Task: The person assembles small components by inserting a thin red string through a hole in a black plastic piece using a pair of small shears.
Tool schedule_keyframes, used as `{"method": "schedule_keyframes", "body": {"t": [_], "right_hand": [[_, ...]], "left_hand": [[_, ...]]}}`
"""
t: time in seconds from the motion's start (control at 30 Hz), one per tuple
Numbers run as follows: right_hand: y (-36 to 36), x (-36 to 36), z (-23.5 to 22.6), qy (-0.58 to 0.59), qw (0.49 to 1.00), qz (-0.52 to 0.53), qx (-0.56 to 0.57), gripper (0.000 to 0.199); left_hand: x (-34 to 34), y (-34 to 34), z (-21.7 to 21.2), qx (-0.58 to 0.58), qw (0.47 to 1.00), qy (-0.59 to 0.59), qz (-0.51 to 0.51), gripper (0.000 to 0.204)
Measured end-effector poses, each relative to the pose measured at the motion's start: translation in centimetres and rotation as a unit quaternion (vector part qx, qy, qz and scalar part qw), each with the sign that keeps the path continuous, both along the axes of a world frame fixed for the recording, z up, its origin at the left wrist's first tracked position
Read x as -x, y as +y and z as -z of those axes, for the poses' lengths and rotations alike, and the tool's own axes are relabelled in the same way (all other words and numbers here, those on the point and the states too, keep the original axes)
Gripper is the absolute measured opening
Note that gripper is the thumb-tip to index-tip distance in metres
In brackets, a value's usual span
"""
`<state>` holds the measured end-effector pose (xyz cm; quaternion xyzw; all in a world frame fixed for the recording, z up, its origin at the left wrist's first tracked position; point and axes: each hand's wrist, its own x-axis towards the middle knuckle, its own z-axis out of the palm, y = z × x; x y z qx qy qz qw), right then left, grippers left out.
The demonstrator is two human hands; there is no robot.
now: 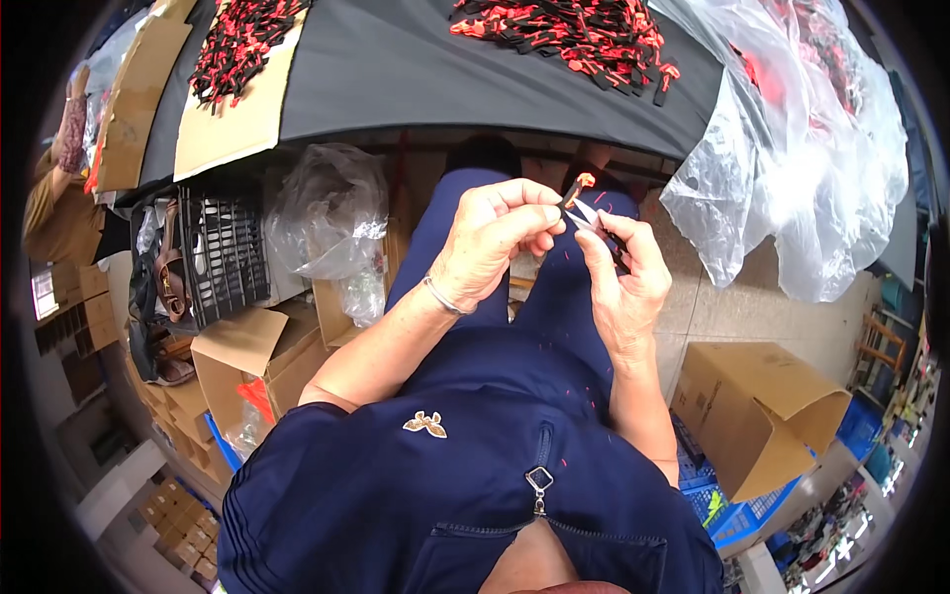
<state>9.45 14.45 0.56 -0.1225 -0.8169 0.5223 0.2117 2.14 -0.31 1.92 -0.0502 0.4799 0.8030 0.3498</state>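
Observation:
Above my lap, my left hand (491, 238) pinches a small black-and-orange strap piece (585, 181) between thumb and fingers, its orange end sticking up. My right hand (629, 287) is closed around thread snips (586, 213). Their pale pointed blades reach up to the piece, close to my left fingertips. Most of the snips' dark handle is hidden by my right fingers. Several tiny pink-red scraps lie on my dark blue clothes (475, 371). On the table ahead, a heap of similar black-and-orange pieces (584, 45) lies at the far edge.
A black-covered table (396, 79) spans the front. Another heap of pieces (237, 45) rests on cardboard at its left. Clear plastic bags (782, 168) hang at the right. An open carton (752, 416) stands at right, a black crate (223, 252) at left. Another person's arm (71, 139) shows far left.

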Motion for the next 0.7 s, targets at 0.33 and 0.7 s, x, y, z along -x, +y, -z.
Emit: {"method": "schedule_keyframes", "body": {"t": [0.33, 0.7], "right_hand": [[0.4, -0.1, 0.4, -0.008, 0.999, 0.008, 0.031, 0.014], [1.3, 0.2, 0.7, -0.038, 0.999, -0.003, 0.017, 0.014]], "left_hand": [[-0.1, 0.8, 0.6, 0.006, 1.0, -0.011, 0.009, 0.012], [0.1, 1.0, 1.5, -0.008, 0.999, -0.038, 0.025, 0.01]]}}
